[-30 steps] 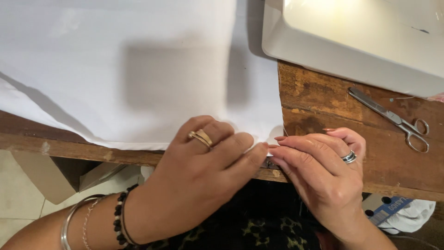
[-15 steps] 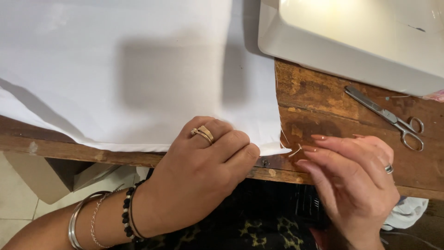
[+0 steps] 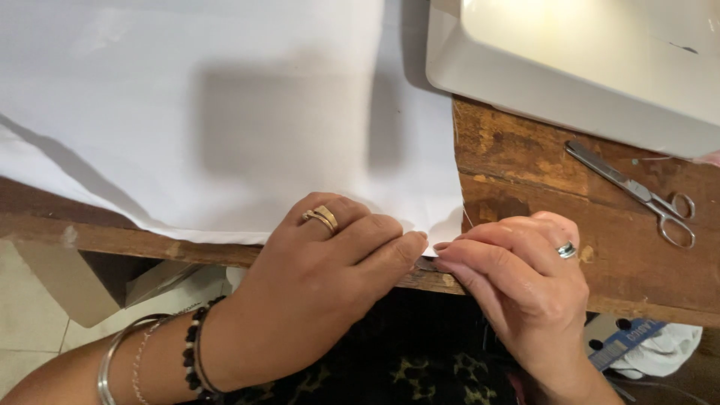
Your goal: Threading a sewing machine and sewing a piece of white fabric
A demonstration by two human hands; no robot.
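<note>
White fabric (image 3: 225, 112) lies spread over the wooden desk (image 3: 540, 180), its near right corner at the desk's near edge, where both hands meet. The left hand (image 3: 315, 277) presses the hem flat, fingers together; the right hand (image 3: 517, 277) pinches the corner, fingers clamped on the cloth. The corner looks likely to slip off the edge if either grip eases, undoing the fold. Scissors (image 3: 637, 191) lie to the right, near the sewing machine (image 3: 585, 67).

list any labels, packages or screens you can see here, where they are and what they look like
Label or tag: lower right, below the wooden table's edge, lying against a crumpled white cloth; a narrow blue strip with light print, partly hidden.
No packages, signs or screens show.
</note>
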